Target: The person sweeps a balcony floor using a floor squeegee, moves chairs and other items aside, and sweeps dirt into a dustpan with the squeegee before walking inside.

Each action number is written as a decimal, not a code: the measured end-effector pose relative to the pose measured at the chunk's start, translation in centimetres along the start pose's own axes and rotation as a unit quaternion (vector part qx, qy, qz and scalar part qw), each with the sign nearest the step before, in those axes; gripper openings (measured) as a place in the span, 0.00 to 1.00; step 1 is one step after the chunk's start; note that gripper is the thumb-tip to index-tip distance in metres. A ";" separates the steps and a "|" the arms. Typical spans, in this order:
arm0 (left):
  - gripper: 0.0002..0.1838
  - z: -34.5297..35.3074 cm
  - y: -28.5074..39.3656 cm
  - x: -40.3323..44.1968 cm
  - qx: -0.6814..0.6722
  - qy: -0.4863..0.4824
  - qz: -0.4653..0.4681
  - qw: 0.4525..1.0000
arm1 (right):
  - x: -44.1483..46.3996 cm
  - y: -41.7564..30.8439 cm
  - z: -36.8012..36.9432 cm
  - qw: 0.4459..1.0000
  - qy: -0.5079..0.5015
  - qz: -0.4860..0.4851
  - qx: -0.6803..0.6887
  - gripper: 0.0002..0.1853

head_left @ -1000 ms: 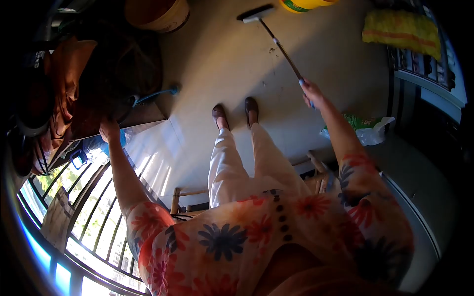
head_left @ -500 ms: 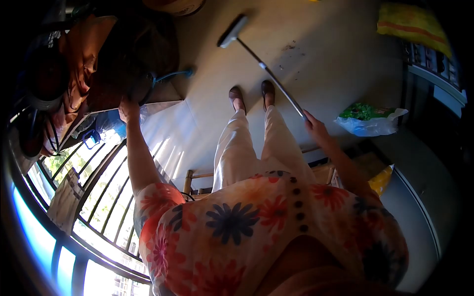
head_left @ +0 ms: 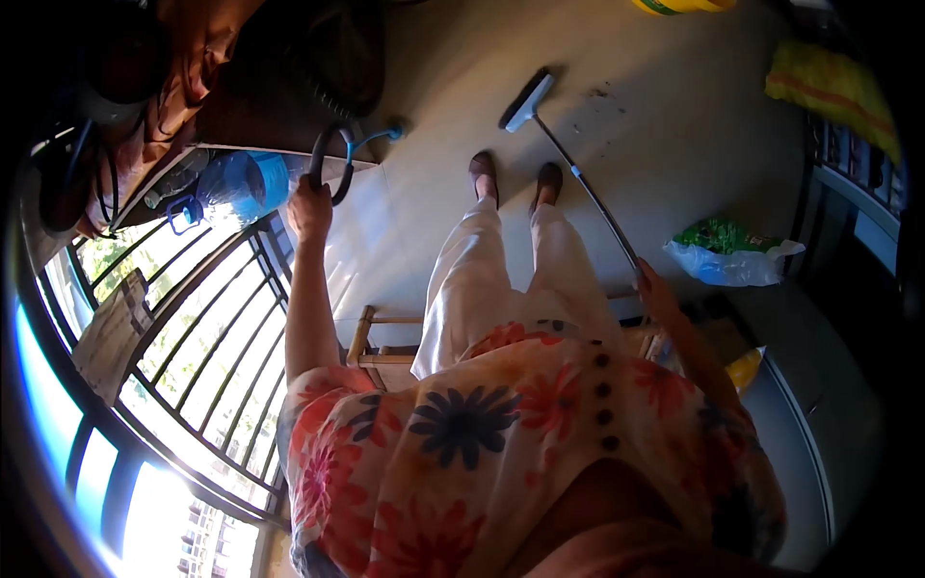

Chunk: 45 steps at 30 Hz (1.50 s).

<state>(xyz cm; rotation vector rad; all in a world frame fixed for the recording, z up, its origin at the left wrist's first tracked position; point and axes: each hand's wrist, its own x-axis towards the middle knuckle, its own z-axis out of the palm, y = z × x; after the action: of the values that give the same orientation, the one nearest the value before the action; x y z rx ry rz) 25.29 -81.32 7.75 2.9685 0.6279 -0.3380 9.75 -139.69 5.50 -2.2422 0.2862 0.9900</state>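
While your right hand (head_left: 655,292) is closed round the upper end of a long-handled broom with a slim dark pole, a pale blue-white plastic head and dark bristles (head_left: 595,199), your left hand (head_left: 308,209) is curled about a dark, thick, curved loop (head_left: 346,181). How tightly the fingers of either hand press is too dim to tell. Your broom slants away from you to the pale, smooth floor (head_left: 438,116), its head just beyond your brown closed-toe shoes (head_left: 483,168) and its bristles facing away to the left. You cannot tell whether they press on the floor. To the right of the head, and apart from it, lies a loose scatter of small dark scraps (head_left: 599,93), with a few specks strung out nearer to you.

Beside the loop in your left hand is a thin, bright blue, bent strip (head_left: 376,138), and near that hand lies a large clear-blue plastic bottle (head_left: 236,188) above a window with dark bars (head_left: 207,356). On your right, well apart from the broom's head, a translucent plastic bag with green on it (head_left: 737,265) rests on the floor, near your right hand. Farther off is a yellow woven-looking sack with an orange stripe (head_left: 833,91).
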 end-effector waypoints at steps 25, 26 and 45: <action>0.14 10.5 -3.9 -43.2 -0.178 0.065 -0.332 0.924 | 6.0 1.4 7.3 0.966 -0.085 -0.215 -0.120 0.20; 0.13 10.7 -4.2 -43.9 -0.178 0.065 -0.344 0.920 | 6.0 -0.4 8.1 0.969 -0.102 -0.188 -0.127 0.20; 0.09 15.2 -9.2 -54.6 -0.375 0.113 -0.386 0.835 | -1.4 -13.2 19.8 0.910 -0.202 -0.264 -0.247 0.21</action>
<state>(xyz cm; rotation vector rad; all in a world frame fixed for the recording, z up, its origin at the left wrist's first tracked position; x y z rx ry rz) -30.14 -96.19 5.29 1.8986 1.5469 0.2027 3.19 -116.89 3.13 -2.2630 -0.7983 1.2716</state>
